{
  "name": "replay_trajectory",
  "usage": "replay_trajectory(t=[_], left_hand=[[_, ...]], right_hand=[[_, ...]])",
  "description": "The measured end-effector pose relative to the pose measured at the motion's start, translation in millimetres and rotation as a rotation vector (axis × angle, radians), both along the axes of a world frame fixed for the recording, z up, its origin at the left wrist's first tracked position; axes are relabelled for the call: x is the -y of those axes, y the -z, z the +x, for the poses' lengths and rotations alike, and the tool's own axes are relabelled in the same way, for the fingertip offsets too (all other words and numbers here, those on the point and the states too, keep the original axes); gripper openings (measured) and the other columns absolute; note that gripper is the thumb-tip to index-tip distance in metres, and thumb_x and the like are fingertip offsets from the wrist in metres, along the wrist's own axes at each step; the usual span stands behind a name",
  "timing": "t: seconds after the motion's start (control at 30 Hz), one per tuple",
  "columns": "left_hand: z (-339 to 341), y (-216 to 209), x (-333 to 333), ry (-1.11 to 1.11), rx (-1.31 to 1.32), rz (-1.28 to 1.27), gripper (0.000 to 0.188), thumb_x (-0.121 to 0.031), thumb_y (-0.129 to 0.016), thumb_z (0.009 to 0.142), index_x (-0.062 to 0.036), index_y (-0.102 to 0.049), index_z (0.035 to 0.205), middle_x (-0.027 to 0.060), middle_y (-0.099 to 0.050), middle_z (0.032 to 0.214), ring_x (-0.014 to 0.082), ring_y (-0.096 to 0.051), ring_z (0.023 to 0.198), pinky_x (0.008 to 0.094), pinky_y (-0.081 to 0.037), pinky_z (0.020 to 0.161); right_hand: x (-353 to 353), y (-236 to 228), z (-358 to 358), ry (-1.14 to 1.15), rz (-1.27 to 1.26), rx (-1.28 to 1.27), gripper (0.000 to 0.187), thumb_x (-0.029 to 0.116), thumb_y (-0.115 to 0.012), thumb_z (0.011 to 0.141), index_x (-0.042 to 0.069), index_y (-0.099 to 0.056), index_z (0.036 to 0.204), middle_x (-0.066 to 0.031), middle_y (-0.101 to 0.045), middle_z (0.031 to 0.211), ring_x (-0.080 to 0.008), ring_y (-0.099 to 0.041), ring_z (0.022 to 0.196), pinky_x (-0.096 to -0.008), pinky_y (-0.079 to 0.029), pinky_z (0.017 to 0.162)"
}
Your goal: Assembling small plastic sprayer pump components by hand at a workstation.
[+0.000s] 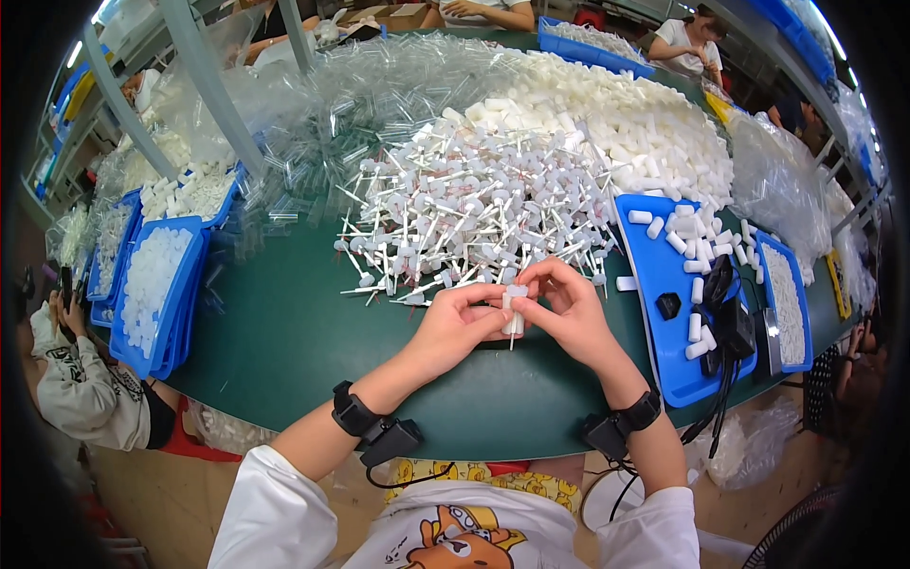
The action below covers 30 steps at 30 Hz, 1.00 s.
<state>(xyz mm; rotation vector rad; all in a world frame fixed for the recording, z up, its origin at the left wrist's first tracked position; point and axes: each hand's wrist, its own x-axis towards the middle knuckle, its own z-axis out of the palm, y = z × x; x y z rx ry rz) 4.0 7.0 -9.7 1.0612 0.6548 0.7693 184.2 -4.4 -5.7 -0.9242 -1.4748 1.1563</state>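
Over the near middle of the table, my left hand (460, 327) and my right hand (573, 318) meet with fingers pinched around a small white plastic part with a thin stem (515, 308). A pale cap shows at its top and the stem points down toward me. Fingertips partly hide its body, so I cannot tell whether it is one piece or several. Just beyond my hands rises a heap of white stemmed parts with pale round caps (474, 209), some with reddish tips.
Clear plastic tubes (379, 100) and white cylinders (654, 142) lie heaped on the green table (284, 332). A blue tray (678, 365) on the right holds white cylinders, black cables and a black adapter (735, 327). Blue trays of pale caps (156, 284) stand left. Other people sit around.
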Motion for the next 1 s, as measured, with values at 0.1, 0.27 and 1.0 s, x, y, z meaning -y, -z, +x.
replay_trajectory(t=[0.1,0.27,1.0], left_hand=[[-2.2,4.6,-1.6,0.018,0.011,0.051,0.029,-0.002,-0.052,0.088,0.0067,-0.05,0.115,0.0109,-0.059,0.104,0.0169,-0.062,0.091,0.029,-0.053,0.082],[-3.3,1.2,-2.9,0.027,0.003,0.025,0.03,0.002,-0.051,0.086,0.0069,-0.049,0.115,0.0144,-0.059,0.105,0.0232,-0.064,0.088,0.0323,-0.055,0.078],[-4.5,4.1,-2.3,0.015,0.133,0.064,0.019,0.0,-0.058,0.084,0.0007,-0.044,0.096,0.0144,-0.059,0.094,0.0205,-0.065,0.082,0.03,-0.056,0.07]], right_hand=[[-0.8,1.2,-0.1,-0.053,-0.053,-0.007,0.025,0.006,-0.068,0.079,0.001,-0.055,0.099,-0.0008,-0.051,0.087,-0.0076,-0.047,0.08,-0.0221,-0.041,0.075],[0.0,-3.1,3.2,-0.09,-0.141,-0.096,0.017,0.004,-0.057,0.085,0.0,-0.055,0.102,-0.0037,-0.055,0.095,-0.0092,-0.052,0.086,-0.0243,-0.043,0.077],[1.4,-5.7,2.5,-0.108,-0.195,-0.043,0.014,0.008,-0.062,0.084,0.0,-0.057,0.095,0.0007,-0.056,0.085,-0.0022,-0.049,0.071,-0.0171,-0.04,0.063]])
